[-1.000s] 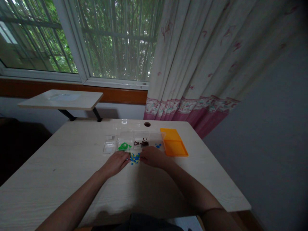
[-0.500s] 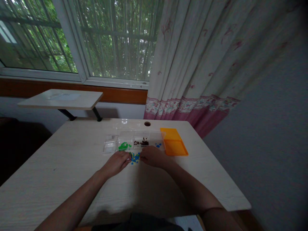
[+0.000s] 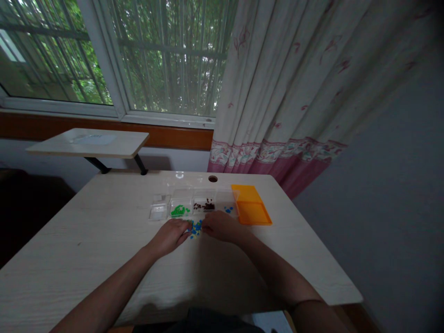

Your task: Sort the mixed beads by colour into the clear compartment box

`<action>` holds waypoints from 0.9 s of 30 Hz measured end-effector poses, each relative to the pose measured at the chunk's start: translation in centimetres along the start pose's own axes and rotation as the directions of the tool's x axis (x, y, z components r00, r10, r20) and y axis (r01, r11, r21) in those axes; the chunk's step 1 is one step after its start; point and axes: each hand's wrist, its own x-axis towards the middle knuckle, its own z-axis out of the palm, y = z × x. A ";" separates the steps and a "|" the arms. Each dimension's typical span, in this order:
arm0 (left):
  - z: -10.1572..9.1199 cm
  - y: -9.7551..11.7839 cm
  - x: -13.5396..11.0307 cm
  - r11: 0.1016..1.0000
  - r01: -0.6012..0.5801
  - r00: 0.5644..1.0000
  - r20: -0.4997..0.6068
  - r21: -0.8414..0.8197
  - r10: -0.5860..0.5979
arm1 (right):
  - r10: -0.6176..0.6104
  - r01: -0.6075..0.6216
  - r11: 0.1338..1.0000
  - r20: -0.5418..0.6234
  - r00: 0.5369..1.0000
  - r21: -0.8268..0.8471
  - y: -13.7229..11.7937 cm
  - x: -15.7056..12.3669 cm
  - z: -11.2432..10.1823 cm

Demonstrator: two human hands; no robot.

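A small pile of blue and yellow pieces (image 3: 196,227) lies on the table between my two hands. My left hand (image 3: 173,235) rests at the pile's left side, thumb apart from the fingers, its fingertips touching the pieces. On the right side, my right hand (image 3: 219,225) has its fingers curled together at the pile's edge; whatever they hold is hidden. Just behind stands a clear compartment box (image 3: 193,203). Green pieces (image 3: 179,211) fill part of its left compartment, dark brown pieces (image 3: 208,205) the middle one, and a few blue pieces (image 3: 228,209) the right one.
An open orange case (image 3: 255,213) lies right of the clear box. A smaller clear box (image 3: 158,212) sits at the left end. Behind are a round cable hole (image 3: 212,179) and a raised shelf (image 3: 90,144) on black legs. The window and curtain (image 3: 263,92) are beyond the table.
My left hand has shifted very slightly at the pile's left edge. My right hand and the boxes look much the same.
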 end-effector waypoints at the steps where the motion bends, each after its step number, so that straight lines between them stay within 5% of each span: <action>1: 0.0 0.1 0.1 1.000 -0.002 1.000 -0.002 0.009 0.002 | 0.000 0.000 1.000 0.003 1.000 -0.001 0.0 0.0 -0.1; 12: 0.3 -0.1 0.0 1.000 0.007 0.998 -0.059 0.001 -0.006 | 0.003 -0.003 1.000 0.005 1.000 0.005 0.2 0.0 0.0; 21: -0.3 -2.1 -0.7 0.984 0.155 0.960 -0.220 -0.088 -0.171 | 0.042 -0.042 0.999 0.014 0.999 0.004 0.5 -0.4 -1.0; 27: -1.1 -2.2 -0.9 0.998 0.036 0.991 -0.131 -0.042 -0.041 | 0.034 -0.034 0.999 0.000 0.999 0.022 0.6 -0.5 -1.0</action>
